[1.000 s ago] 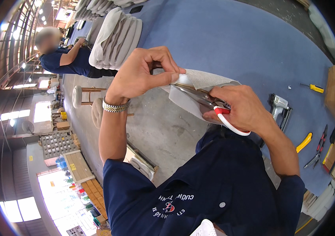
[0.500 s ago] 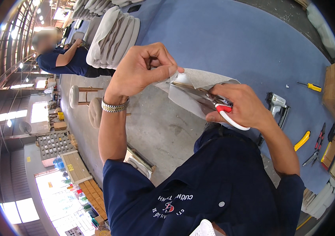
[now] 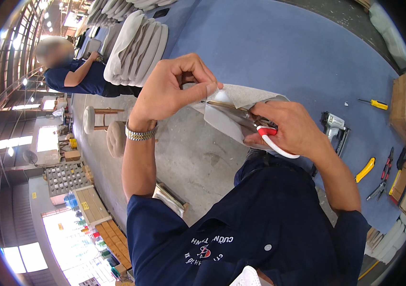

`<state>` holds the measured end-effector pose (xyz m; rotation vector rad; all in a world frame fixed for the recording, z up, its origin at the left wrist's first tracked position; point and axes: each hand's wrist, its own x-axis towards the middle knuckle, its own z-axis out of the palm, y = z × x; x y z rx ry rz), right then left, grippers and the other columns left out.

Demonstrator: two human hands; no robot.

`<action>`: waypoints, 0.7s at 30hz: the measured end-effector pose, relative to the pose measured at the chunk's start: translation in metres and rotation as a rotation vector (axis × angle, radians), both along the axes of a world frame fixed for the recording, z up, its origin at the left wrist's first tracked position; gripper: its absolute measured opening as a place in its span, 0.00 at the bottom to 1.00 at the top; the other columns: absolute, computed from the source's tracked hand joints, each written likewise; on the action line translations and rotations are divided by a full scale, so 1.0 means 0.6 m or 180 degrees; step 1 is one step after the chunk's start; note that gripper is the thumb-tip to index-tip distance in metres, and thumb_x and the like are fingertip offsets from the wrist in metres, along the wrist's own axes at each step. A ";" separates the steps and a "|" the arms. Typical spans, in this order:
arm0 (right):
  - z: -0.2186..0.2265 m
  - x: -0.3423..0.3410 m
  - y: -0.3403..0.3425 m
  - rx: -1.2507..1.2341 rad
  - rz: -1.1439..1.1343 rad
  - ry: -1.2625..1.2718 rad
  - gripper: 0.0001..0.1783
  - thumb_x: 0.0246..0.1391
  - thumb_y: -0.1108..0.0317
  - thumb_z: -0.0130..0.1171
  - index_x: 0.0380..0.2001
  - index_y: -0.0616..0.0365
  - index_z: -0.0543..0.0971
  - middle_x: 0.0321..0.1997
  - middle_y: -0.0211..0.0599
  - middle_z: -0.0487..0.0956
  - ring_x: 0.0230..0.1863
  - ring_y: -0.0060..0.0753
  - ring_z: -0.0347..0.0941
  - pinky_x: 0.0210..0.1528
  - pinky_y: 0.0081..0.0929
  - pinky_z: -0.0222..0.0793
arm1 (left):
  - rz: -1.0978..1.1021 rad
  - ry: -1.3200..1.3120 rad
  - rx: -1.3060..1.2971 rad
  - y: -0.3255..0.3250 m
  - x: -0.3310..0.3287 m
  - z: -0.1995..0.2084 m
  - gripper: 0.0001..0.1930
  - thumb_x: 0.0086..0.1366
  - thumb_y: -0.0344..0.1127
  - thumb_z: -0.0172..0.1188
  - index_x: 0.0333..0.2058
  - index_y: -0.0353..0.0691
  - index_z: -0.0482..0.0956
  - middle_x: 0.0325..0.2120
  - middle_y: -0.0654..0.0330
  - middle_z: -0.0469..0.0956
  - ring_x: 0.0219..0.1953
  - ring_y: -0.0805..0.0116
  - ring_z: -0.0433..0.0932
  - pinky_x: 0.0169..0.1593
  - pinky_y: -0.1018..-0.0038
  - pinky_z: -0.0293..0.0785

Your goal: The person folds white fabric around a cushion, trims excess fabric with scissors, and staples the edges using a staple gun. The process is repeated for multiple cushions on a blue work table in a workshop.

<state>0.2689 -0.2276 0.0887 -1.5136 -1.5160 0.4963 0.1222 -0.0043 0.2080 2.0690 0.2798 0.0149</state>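
A piece of light grey fabric [image 3: 253, 95] lies along the near edge of the blue table, with a paler flap [image 3: 222, 123] hanging below it. My left hand [image 3: 172, 90] is closed, pinching the fabric's edge between thumb and fingers. From the other side, my right hand [image 3: 296, 126] grips a pair of scissors [image 3: 279, 147] with red and white handles. Their blades point left along the fabric, the tips close to my left thumb. Fabric and fingers partly cover the blades, so I cannot tell how far apart they are.
On the blue table [image 3: 279, 47] to the right are a staple gun [image 3: 334, 126], a screwdriver [image 3: 375, 103], a yellow cutter [image 3: 365, 170], pliers [image 3: 383, 178] and a cardboard box [image 3: 400, 102]. Grey padded pieces [image 3: 138, 50] stand stacked at left. Beyond, a co-worker [image 3: 81, 76] stands near stools [image 3: 90, 119].
My right hand and the scissors have shifted slightly left. My left hand keeps its pinch, its wrist a little lower. The co-worker's head and arm have moved slightly.
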 end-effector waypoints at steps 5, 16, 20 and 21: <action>-0.008 -0.005 -0.006 0.0112 -0.0019 0.0157 0.26 0.50 0.46 0.75 0.38 0.58 0.82 0.29 0.46 0.82 0.32 0.53 0.80 0.34 0.43 0.73 | -0.0088 -0.0309 0.0059 -0.011 -0.001 0.000 0.03 0.66 0.22 0.65 0.32 0.32 0.81 0.39 0.54 0.81 0.48 0.62 0.85 0.53 0.70 0.79; -0.032 0.005 -0.020 -0.0365 -0.0099 0.0792 0.31 0.57 0.37 0.68 0.40 0.58 0.81 0.23 0.39 0.74 0.25 0.36 0.69 0.31 0.34 0.67 | 0.1854 -0.2192 0.1079 -0.034 0.026 -0.134 0.14 0.69 0.41 0.64 0.41 0.34 0.84 0.45 0.50 0.80 0.59 0.49 0.77 0.61 0.59 0.69; -0.019 0.022 -0.043 -0.0326 -0.0017 0.1534 0.30 0.59 0.38 0.68 0.42 0.58 0.81 0.25 0.27 0.71 0.28 0.20 0.66 0.32 0.24 0.62 | 0.1555 -0.2076 0.1804 -0.058 0.027 -0.138 0.15 0.67 0.39 0.64 0.47 0.35 0.82 0.50 0.49 0.78 0.66 0.43 0.69 0.65 0.53 0.64; -0.017 0.022 -0.040 -0.0124 -0.0161 0.1506 0.29 0.59 0.40 0.68 0.43 0.58 0.81 0.25 0.25 0.71 0.28 0.19 0.65 0.32 0.23 0.62 | 0.1535 -0.2035 0.1838 -0.061 0.028 -0.138 0.16 0.66 0.38 0.65 0.48 0.35 0.81 0.52 0.48 0.76 0.67 0.41 0.67 0.67 0.51 0.62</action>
